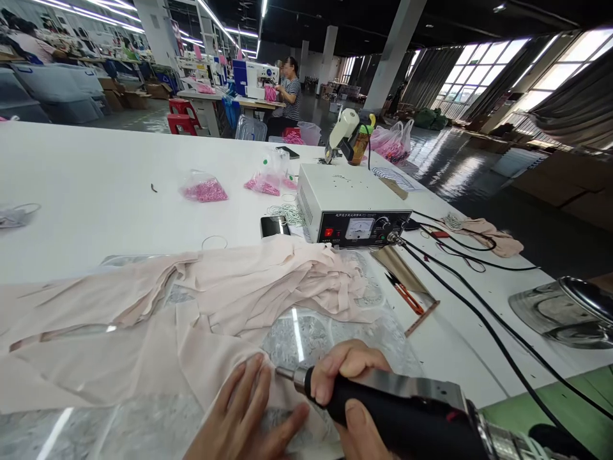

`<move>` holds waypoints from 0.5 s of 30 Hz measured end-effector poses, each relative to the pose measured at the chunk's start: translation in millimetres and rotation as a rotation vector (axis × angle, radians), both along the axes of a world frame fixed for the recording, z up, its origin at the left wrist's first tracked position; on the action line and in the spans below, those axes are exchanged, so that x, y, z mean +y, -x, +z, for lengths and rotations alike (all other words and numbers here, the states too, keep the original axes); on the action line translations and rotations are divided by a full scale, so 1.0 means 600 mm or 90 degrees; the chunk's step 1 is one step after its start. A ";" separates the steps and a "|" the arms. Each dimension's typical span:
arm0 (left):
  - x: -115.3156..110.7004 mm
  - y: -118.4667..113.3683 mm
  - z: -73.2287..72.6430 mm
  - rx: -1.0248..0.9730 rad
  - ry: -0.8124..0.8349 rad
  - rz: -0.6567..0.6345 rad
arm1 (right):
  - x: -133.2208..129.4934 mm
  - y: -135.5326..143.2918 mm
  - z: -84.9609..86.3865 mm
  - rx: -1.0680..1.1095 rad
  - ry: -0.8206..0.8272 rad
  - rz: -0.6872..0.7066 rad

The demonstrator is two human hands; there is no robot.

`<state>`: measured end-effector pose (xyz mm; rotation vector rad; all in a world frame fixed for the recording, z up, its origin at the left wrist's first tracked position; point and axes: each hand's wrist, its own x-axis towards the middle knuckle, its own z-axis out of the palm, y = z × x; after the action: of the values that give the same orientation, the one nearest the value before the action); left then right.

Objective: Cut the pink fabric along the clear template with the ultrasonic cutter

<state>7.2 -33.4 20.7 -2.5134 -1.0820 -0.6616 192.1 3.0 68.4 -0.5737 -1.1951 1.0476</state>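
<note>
My left hand (249, 412) lies with fingers stretched out on pale pink fabric (211, 345), pressing its near edge. In my right hand (352, 377) is a handheld ultrasonic welder (407, 409) with a black body and a metal tip. That tip touches or nearly touches the cloth just right of my left fingertips. The fabric spreads leftward in overlapping pieces, with a bunched pile of strips at its far right. Beneath it is a clear plastic sheet over a grey stone-patterned surface (306, 338). Some cloth near my left palm is hidden.
A white control box (359, 201) with a dial stands behind the fabric, black cables (479, 319) running right. Orange thread snips (406, 294), a phone (274, 226), bags of pink pieces (205, 188) and a clear lidded container (565, 313) lie around. Beyond, a person (290, 96) sits at a machine.
</note>
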 end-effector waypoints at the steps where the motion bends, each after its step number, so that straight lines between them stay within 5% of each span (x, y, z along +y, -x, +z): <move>1: 0.000 0.000 0.001 -0.004 -0.001 0.001 | 0.001 -0.001 -0.001 -0.001 -0.004 0.006; 15: -0.005 0.001 -0.005 0.019 0.018 0.037 | -0.016 -0.038 0.014 0.037 0.067 0.022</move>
<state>6.8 -36.3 17.8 -2.4969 -1.1569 -0.5959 214.7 -6.3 76.6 -0.6013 -1.1079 1.1543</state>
